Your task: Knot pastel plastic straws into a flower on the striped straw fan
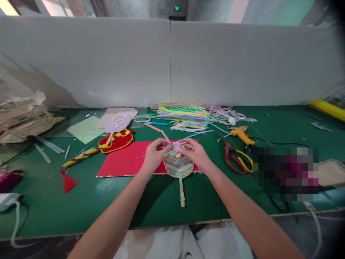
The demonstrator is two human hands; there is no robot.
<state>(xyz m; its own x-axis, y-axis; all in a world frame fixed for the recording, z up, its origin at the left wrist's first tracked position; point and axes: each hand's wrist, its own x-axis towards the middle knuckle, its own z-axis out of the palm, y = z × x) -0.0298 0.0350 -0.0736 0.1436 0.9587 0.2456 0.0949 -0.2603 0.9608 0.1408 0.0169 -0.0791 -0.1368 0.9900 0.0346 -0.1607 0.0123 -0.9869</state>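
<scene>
Between my two hands is a round fan (179, 167) with wavy pastel stripes, seemingly made of pipe cleaners. Its twisted pastel handle (182, 194) points toward me. At its upper part sits a small lilac flower-like piece (176, 144). My left hand (155, 154) is closed in a pinch at the left of this piece; a pink strip (165, 137) sticks up behind its fingertips. My right hand (196, 153) pinches the piece from the right, thumb and forefinger together. The fingertips partly hide what they grip. Under the fan lies a red board (121, 160).
Pastel pipe cleaners (183, 113) are heaped at the back. Right are red-and-yellow-handled pliers or cutters (234, 163) and a yellow glue gun (242, 136) with a cord. Left lie a red-and-yellow fan (118, 140) with a red tassel (68, 182) and a lilac shape (118, 122).
</scene>
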